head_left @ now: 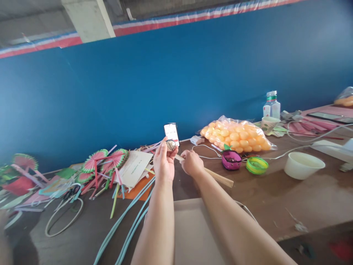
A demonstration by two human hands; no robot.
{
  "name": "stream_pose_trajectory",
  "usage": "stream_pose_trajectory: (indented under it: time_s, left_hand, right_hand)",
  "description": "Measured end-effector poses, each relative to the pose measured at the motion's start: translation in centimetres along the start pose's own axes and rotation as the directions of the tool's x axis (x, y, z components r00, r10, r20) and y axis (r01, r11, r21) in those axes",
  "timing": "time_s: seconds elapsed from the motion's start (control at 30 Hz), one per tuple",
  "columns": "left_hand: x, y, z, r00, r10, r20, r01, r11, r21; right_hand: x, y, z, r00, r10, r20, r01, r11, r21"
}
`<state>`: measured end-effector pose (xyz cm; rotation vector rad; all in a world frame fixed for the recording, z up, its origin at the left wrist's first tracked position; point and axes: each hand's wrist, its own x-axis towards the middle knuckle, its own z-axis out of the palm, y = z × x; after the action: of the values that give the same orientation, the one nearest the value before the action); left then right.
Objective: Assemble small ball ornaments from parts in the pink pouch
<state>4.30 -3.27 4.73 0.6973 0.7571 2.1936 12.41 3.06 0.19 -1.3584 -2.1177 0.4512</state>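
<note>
While the half-curled left hand point(164, 161) pinches a beaded ball point(171, 145) mid-frame in the head view, the fisted right hand point(192, 163) grips a stick point(219, 177) just beside it. Work seems under way; how much is left, I cannot tell.

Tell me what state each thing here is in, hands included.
Left hand, holding the studded object
Right hand, gripping the wooden stick
Phone, upright, screen lit
Clear bag, packed with orange pieces
Purple container, open, dark contents
White bowl, upright
Bottle, upright
</note>
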Motion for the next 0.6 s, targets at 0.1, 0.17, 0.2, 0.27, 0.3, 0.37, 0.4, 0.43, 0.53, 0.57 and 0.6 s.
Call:
stream_pose_trajectory:
  time_s: [0.1,0.17,0.2,0.27,0.3,0.37,0.4,0.43,0.53,0.57,0.6]
  left_hand:
    - [-0.4,0.3,0.5,0.998,-0.043,0.05,0.043,0.999,-0.001]
    - [-0.7,0.5,0.8,0.992,-0.08,0.093,0.082,0.997,-0.011]
    - [-0.8,0.6,0.9,0.989,-0.095,0.116,0.097,0.995,-0.015]
    - [-1.0,0.7,1.1,0.981,-0.111,0.157,0.114,0.993,-0.016]
    - [-1.1,0.7,1.2,0.978,-0.114,0.174,0.118,0.993,-0.015]
    - [-1.3,0.8,1.2,0.974,-0.118,0.194,0.122,0.992,-0.012]
    - [-1.3,0.8,1.2,0.973,-0.121,0.196,0.125,0.992,-0.011]
    - [-1.4,0.8,1.3,0.973,-0.124,0.196,0.129,0.992,-0.008]
    - [-1.4,0.9,1.3,0.971,-0.137,0.196,0.14,0.99,-0.001]
    - [-1.4,0.9,1.3,0.97,-0.138,0.2,0.141,0.99,-0.001]
    - [-1.4,0.9,1.3,0.969,-0.138,0.204,0.142,0.99,-0.004]
  right_hand:
    - [-0.1,-0.2,-0.3,1.0,-0.02,0.017,0.02,1.0,-0.009]
    - [-0.2,-0.4,-0.5,0.999,-0.033,0.017,0.033,0.999,-0.011]
    - [-0.2,-0.5,-0.6,0.999,-0.036,0.017,0.036,0.999,-0.013]
    - [-0.3,-0.7,-0.8,0.999,-0.036,0.02,0.036,0.999,-0.015]
    - [-0.3,-0.8,-0.9,0.999,-0.034,0.025,0.034,0.999,-0.014]
    - [-0.3,-0.8,-0.9,0.999,-0.029,0.041,0.029,1.0,-0.012]
    - [-0.3,-0.8,-0.9,0.998,-0.026,0.049,0.026,1.0,-0.011]
    - [-0.2,-0.8,-0.9,0.998,-0.025,0.056,0.025,1.0,-0.009]
    - [-0.2,-0.7,-0.8,0.997,-0.032,0.065,0.032,0.999,-0.001]
    - [-0.2,-0.7,-0.7,0.997,-0.034,0.067,0.034,0.999,0.0]
    - [-0.3,-0.7,-0.7,0.997,-0.037,0.068,0.037,0.999,0.0]
